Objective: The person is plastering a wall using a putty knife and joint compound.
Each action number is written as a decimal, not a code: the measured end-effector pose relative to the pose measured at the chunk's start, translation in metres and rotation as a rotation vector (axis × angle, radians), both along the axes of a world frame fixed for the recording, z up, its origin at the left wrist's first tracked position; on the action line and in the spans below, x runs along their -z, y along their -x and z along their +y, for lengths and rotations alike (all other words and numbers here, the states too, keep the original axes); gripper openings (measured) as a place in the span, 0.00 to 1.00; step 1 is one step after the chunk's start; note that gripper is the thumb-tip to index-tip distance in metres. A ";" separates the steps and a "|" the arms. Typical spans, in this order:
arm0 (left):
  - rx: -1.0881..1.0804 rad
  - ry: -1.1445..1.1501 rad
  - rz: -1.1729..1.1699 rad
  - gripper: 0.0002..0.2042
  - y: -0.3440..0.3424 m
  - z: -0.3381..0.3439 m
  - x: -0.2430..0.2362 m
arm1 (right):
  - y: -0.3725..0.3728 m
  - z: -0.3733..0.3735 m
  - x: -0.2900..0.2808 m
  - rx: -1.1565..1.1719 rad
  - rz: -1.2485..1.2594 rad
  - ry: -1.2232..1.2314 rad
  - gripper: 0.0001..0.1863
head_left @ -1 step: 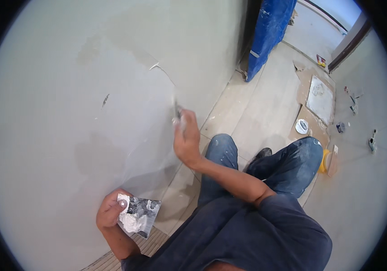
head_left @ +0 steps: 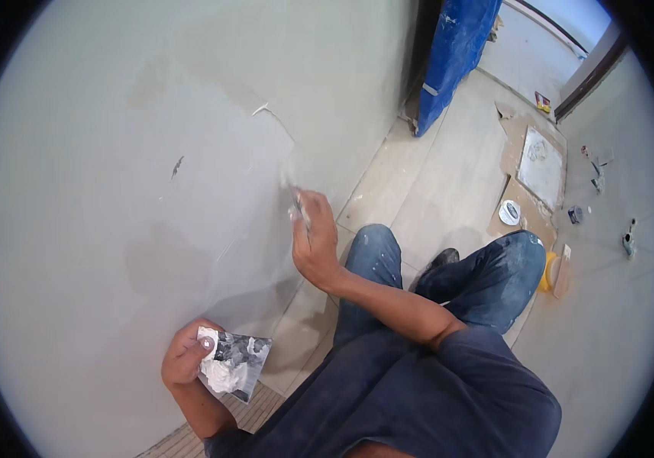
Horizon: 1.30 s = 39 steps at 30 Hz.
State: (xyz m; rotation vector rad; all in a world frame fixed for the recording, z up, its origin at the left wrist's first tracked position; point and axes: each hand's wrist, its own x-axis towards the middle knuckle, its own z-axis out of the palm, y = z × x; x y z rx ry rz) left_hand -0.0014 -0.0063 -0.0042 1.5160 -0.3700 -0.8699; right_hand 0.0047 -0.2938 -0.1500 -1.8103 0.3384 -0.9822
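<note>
My left hand [head_left: 182, 356] grips a flat, dark, putty-smeared plate [head_left: 254, 347] by its left edge, thumb on top. A lump of white putty [head_left: 225, 375] sits on this plate. My right hand [head_left: 316, 233] is closed round a slim putty knife [head_left: 297, 202], seen nearly edge-on, its tip up at the wall [head_left: 113, 252]. Whether the tip touches the wall I cannot tell. Above it, a thin crack-like line with a white smear [head_left: 261, 108] runs across the grey-white surface. A small dark scuff [head_left: 178, 167] marks the wall further left.
My bent knees [head_left: 373, 248] stand over the tiled floor [head_left: 411, 179]. A blue plastic-wrapped panel [head_left: 453, 65] rises at the far end. On the right lie cardboard [head_left: 501, 217], a putty-stained white board [head_left: 540, 169], a round white lid [head_left: 510, 213] and a yellow object [head_left: 549, 272] by the opposite wall.
My right hand has shifted very slightly down, and the putty knife has tilted, its tip now further left. My left hand and the plate have hardly moved.
</note>
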 end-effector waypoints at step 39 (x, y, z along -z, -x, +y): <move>0.058 -0.038 0.042 0.11 -0.001 -0.004 -0.015 | -0.062 -0.076 -0.010 -0.049 0.104 -0.905 0.20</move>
